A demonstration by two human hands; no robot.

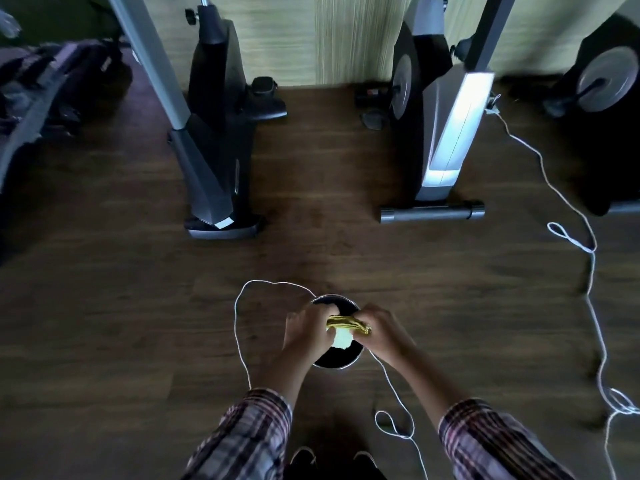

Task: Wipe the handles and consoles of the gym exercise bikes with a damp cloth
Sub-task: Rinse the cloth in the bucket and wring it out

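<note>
Both my hands are over the bucket (334,362), which sits on the wood floor (104,306) near its bottom edge, just ahead of my shoes (303,457). My left hand (306,332) is clenched on one end of the yellow cloth (348,324), my right hand (381,332) clenched on the other end; the cloth is bunched & twisted tight btwn them, w/ a pale bit hanging down toward the bucket's dark inside. Plaid sleeves (256,434) cover both forearms. A white cord (239,317) loops round the bucket's left side, passes under my right wrist & curls on the floor to the right of my shoes; more of it trails along the floor's right side up to the bikes. Three bikes stand at the far edge of the floor against the wall: a dark bike (214,133) ahead-left, a silver bike (440,133) ahead-right, and a third bike (602,98) at the right edge, only partly in view. Handles and consoles are out of frame. Blurry dark gear (45,84) sits far left; can't tell what it is.
</note>
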